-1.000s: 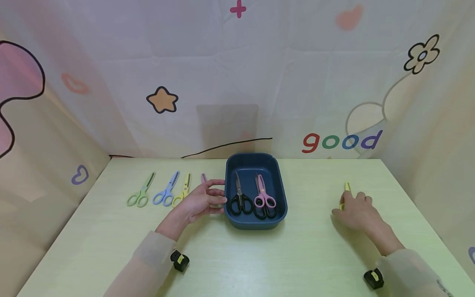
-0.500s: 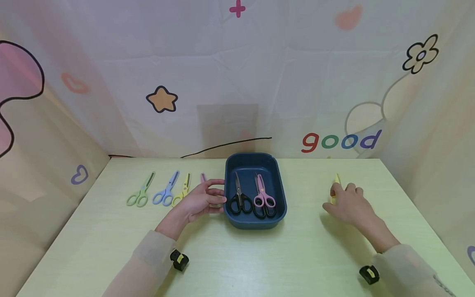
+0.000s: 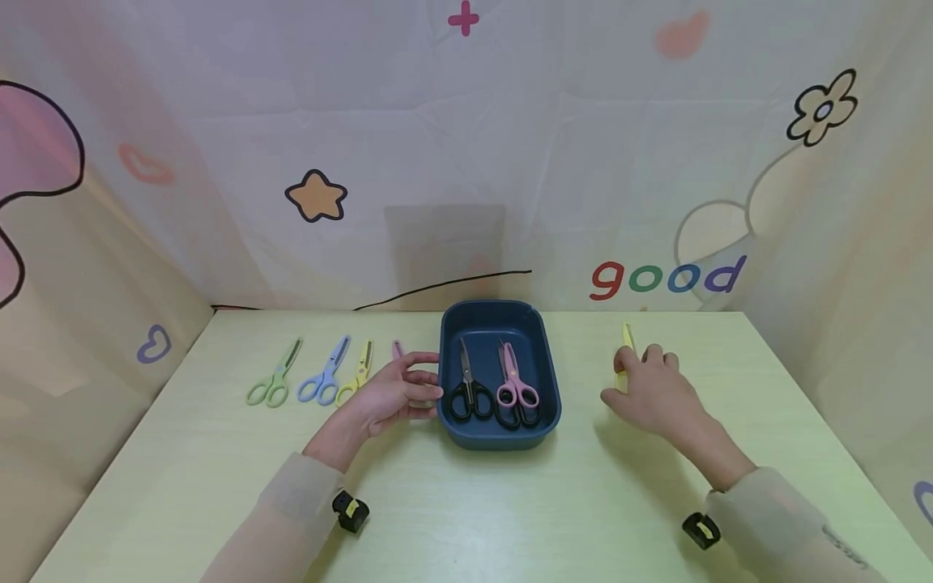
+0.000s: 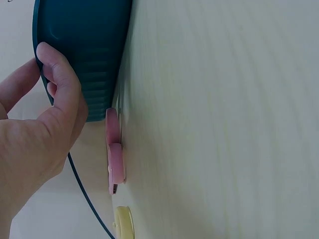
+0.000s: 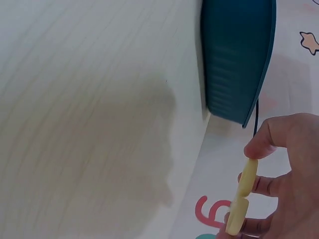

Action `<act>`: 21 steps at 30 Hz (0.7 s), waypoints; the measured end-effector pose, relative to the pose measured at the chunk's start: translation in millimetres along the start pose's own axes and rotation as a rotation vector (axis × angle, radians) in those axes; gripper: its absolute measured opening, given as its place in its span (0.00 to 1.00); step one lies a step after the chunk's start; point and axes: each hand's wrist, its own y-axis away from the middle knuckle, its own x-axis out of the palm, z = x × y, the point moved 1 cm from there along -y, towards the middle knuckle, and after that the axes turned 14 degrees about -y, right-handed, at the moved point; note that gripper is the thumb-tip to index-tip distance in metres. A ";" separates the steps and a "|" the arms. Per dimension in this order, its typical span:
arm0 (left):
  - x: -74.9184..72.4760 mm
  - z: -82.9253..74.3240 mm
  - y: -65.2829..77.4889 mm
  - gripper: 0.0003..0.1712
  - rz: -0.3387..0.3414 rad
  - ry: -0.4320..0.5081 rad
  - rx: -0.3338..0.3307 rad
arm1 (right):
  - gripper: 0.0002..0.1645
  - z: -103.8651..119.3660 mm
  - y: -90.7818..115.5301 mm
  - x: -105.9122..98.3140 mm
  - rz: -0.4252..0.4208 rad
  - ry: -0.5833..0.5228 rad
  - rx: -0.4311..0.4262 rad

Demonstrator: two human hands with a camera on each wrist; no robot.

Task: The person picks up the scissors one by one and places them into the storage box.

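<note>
While the spread left hand (image 3: 389,397) touches the tray (image 3: 503,443), the right hand (image 3: 658,394) pinches yellow scissors (image 5: 238,215): likely the carry, lowering in next.

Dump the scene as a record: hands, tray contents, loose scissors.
left hand: touching left side of blue tray
right hand: holding yellow scissors above table
in tray: black-handled scissors; pink scissors over another black-handled pair
left of tray: green pair, blue pair, second yellow pair, second pink pair (partly hidden)
</note>
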 end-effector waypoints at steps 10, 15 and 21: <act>0.6 -0.8 1.2 0.36 -0.002 -0.005 -0.007 | 0.18 24.4 -1.3 3.6 -0.021 -0.011 -0.065; 1.2 -0.9 1.3 0.36 0.001 -0.008 -0.007 | 0.18 34.7 -1.9 4.8 -0.026 -0.019 -0.076; 1.0 -0.7 1.9 0.36 -0.001 -0.008 -0.010 | 0.18 45.2 -2.2 7.5 -0.028 -0.018 -0.096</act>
